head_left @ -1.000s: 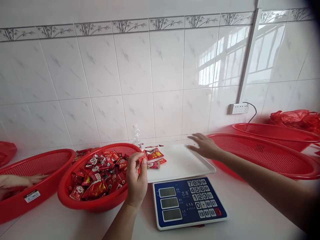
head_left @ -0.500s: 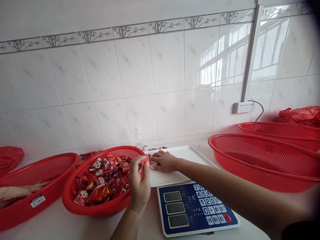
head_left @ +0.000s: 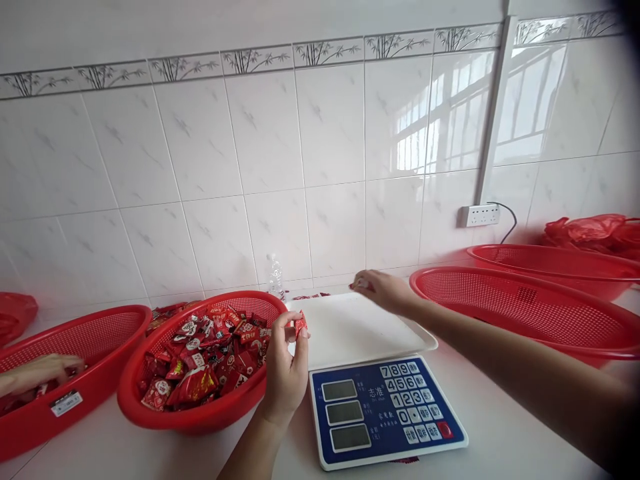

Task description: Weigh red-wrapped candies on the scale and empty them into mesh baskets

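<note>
My left hand [head_left: 287, 363] is closed, pinching a small red packet [head_left: 300, 324] between thumb and fingers over the near-left side of the scale's white tray [head_left: 350, 330]. Above the tray's far right corner is my right hand [head_left: 385, 291], its fingers curled round a small packet [head_left: 361, 283] that shows only in part, pale and red. In front of the tray lies the scale's blue keypad panel [head_left: 387, 413], with blank displays. Just left of my left hand, a red basket [head_left: 200, 420] is filled with small red snack packets [head_left: 210, 353].
At the left, another person's hand [head_left: 55, 368] reaches into a second red basket [head_left: 117, 323]. Red perforated baskets [head_left: 500, 300] stand at the right, with red plastic bags [head_left: 595, 232] behind. A clear bottle [head_left: 275, 277] stands by the tiled wall, below and left of a socket [head_left: 481, 215].
My right hand has moved right and up, away from my left hand, across the tray. My left hand still pinches its packet. The other person's hand has shifted within their basket.
</note>
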The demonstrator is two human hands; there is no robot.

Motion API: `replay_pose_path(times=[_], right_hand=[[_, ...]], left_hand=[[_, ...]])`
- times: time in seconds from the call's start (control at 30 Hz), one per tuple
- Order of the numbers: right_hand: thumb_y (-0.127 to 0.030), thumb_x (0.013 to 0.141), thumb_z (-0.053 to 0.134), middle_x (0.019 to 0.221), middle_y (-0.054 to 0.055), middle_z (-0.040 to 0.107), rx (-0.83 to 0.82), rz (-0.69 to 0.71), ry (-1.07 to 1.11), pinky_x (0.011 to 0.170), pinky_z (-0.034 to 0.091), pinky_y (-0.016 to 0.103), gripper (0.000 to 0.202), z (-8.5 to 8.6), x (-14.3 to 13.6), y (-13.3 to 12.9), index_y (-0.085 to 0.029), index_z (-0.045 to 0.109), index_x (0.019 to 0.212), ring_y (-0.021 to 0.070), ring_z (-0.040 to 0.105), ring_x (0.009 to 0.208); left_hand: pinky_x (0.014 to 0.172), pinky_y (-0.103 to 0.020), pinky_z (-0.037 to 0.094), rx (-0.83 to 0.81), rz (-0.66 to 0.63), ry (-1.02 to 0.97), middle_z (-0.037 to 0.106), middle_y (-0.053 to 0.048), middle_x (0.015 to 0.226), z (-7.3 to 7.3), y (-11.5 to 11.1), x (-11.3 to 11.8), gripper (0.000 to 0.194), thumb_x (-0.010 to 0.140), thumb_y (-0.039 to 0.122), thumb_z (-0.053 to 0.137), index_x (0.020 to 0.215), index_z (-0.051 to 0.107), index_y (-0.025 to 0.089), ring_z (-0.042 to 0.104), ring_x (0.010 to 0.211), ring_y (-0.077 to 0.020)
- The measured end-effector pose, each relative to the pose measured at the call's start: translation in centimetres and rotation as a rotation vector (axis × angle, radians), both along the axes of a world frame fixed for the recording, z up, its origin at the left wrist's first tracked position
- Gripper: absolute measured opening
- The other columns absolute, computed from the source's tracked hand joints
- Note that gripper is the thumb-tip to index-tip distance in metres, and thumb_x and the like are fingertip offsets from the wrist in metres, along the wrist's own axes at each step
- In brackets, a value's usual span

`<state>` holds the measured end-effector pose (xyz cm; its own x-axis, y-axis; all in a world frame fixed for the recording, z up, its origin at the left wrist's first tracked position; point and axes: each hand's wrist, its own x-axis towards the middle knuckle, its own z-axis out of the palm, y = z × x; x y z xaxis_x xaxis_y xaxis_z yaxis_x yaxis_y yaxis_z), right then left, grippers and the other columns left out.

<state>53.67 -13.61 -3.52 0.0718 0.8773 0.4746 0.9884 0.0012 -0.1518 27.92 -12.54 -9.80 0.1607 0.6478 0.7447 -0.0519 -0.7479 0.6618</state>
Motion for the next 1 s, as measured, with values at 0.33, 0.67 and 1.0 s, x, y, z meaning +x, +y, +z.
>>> replay_pose_path(times=[0.33, 0.67, 1.0], right_hand=[[-0.049, 0.082, 0.043, 0.097, 0.022, 0.065, -0.077, -0.509, -0.027, 0.055, 0.044, 0.045, 0.036, -1.1, 13.6, -8.2, -0.02, 0.063, 0.089, 0.0397, 0.059, 0.088], [-0.053, 0.082, 0.048, 0.127, 0.008, 0.056, -0.122, 0.212, 0.184, 0.095, 0.041, 0.044, 0.051, 0.0, -1.6, -4.5, -0.025, 0.051, 0.125, 0.0261, 0.051, 0.114], [-0.03, 0.084, 0.05, 0.076, 0.001, 0.066, -0.125, 0.481, 0.526, 0.065, 0.047, 0.027, 0.014, -0.8, -10.3, -2.3, -0.02, 0.059, 0.085, 0.0146, 0.06, 0.07]], left_hand=[[0.078, -0.034, 0.055, -0.216, -0.174, -0.113, 0.058, -0.005, 0.1, 0.0, 0.3, 0.6, 0.023, 0.087, 0.036, 0.051, 0.105, 0.052, 0.02, 0.063, 0.082, -0.0143], [0.073, -0.036, 0.056, -0.362, -0.238, -0.101, 0.062, -0.004, 0.088, -0.2, 0.5, 0.6, 0.027, 0.084, 0.038, 0.056, 0.1, 0.051, 0.018, 0.065, 0.073, -0.0153], [0.066, -0.029, 0.055, -0.177, -0.097, 0.042, 0.056, -0.01, 0.113, -0.3, -0.3, 0.8, 0.032, 0.087, 0.03, 0.05, 0.117, 0.044, 0.021, 0.061, 0.075, -0.0125]])
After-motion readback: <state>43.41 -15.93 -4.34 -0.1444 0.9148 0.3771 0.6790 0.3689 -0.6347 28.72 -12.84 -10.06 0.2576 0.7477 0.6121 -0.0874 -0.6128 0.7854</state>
